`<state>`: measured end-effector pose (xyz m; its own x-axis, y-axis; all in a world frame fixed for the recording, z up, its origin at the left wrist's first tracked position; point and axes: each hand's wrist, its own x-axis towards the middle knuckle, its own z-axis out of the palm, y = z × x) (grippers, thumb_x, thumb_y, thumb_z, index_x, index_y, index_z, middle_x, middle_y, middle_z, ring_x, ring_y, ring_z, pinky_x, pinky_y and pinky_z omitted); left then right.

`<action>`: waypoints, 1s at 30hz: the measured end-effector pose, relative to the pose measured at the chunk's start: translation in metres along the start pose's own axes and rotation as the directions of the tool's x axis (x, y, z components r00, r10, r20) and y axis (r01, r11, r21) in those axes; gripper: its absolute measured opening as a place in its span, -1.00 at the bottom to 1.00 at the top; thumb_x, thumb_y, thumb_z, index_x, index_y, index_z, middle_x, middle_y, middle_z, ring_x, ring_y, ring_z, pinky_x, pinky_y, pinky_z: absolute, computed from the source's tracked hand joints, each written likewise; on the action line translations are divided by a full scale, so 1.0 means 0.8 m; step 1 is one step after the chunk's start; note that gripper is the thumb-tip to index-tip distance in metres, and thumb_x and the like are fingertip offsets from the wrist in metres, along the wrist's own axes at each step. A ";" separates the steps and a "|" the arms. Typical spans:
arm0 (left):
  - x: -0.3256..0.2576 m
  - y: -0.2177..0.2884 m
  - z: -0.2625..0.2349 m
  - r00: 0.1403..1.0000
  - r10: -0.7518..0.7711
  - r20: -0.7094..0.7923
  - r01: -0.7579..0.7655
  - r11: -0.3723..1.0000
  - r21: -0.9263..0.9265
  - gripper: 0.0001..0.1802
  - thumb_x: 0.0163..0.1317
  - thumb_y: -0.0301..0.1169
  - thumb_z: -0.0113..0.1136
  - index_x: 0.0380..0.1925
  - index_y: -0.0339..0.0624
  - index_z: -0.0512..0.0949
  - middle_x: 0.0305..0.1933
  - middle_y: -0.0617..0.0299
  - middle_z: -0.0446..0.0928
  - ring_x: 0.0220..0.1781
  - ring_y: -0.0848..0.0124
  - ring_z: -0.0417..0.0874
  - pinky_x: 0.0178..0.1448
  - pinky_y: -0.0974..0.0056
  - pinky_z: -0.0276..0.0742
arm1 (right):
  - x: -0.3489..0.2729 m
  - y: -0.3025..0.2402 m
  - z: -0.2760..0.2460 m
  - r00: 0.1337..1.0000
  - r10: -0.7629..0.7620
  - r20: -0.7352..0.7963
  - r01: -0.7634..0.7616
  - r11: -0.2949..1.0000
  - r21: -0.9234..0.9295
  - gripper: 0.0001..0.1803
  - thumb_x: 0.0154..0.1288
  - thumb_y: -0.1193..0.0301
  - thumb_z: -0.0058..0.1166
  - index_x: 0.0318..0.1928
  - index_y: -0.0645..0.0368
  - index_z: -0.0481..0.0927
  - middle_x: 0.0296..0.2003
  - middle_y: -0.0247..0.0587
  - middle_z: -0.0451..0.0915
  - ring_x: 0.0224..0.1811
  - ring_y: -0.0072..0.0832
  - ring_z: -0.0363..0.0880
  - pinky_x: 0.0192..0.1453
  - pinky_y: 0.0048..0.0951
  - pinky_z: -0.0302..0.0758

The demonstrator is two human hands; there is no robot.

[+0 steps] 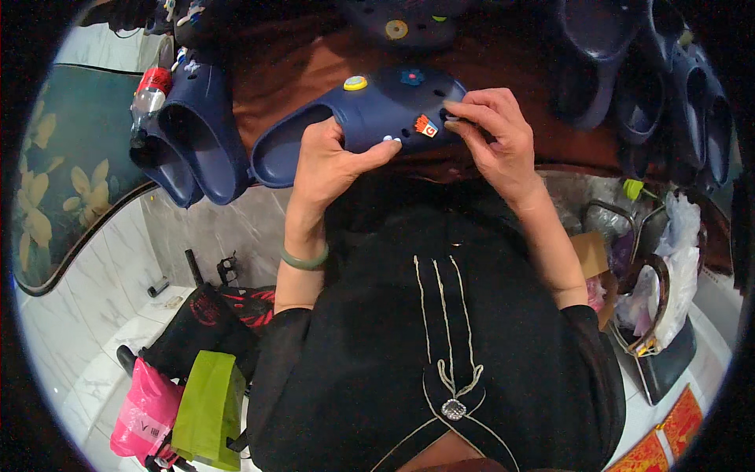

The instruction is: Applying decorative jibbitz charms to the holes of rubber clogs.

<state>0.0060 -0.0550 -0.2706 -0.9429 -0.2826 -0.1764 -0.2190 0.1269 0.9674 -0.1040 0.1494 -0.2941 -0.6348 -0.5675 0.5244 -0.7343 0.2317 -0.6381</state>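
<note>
A navy blue clog (363, 112) with holes in its upper lies on its side in front of me, its toe to the right. My left hand (326, 164) grips it at the foot opening, fingers tucked inside and thumb along the near side, beside a small white charm (391, 140). At the toe, the thumb and forefinger of my right hand (503, 140) pinch something small and dark against a hole; the fingers mostly hide it. The upper also carries a round yellow-and-white charm (355, 82), a blue flower charm (411, 76) and a red-and-white fries charm (426, 126).
More navy clogs stand left (206, 130) and right (586, 71) on the brown tabletop (287, 43); another (409, 17) sits at the far edge. A red-capped clear bottle (149, 98) is beside the left pair. Bags, pink (145, 409) and green (208, 413), are below left.
</note>
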 end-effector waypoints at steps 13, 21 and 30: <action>0.001 0.002 -0.004 0.998 -0.004 0.057 0.007 0.999 -0.054 -0.72 0.00 -0.45 0.40 -0.28 -0.35 0.62 -0.33 0.30 0.66 -0.30 0.61 0.59 -0.16 0.44 0.53 | 0.018 -0.016 -0.002 0.977 -0.041 0.211 0.111 0.937 -0.332 -0.65 0.02 0.48 0.28 -0.10 0.05 0.63 -0.15 -0.25 0.46 -0.06 -0.23 0.38 -0.02 -0.27 0.38; 0.000 0.003 -0.003 0.999 -0.005 0.049 0.010 0.996 -0.087 -0.73 0.00 -0.46 0.39 -0.29 -0.36 0.61 -0.34 0.30 0.65 -0.32 0.60 0.58 -0.17 0.43 0.53 | 0.024 -0.007 -0.007 0.971 0.189 0.145 -0.203 0.975 0.090 -0.76 0.00 0.54 0.30 -0.24 0.11 0.65 -0.25 -0.33 0.58 -0.10 -0.30 0.49 0.00 -0.34 0.39; 0.002 0.002 -0.006 0.997 0.016 0.073 -0.016 1.000 -0.006 -0.71 -0.02 -0.45 0.40 -0.27 -0.36 0.62 -0.34 0.30 0.65 -0.32 0.60 0.58 -0.16 0.43 0.53 | 0.025 0.002 -0.021 0.968 -0.054 0.244 0.069 0.996 -0.054 -0.78 -0.09 0.47 0.35 -0.33 0.08 0.66 -0.29 -0.35 0.54 -0.10 -0.28 0.43 0.00 -0.32 0.37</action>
<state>0.0051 -0.0595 -0.2686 -0.9621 -0.2103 -0.1737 -0.2028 0.1256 0.9711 -0.1222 0.1515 -0.2752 -0.5161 -0.7549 0.4048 -0.7884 0.2338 -0.5690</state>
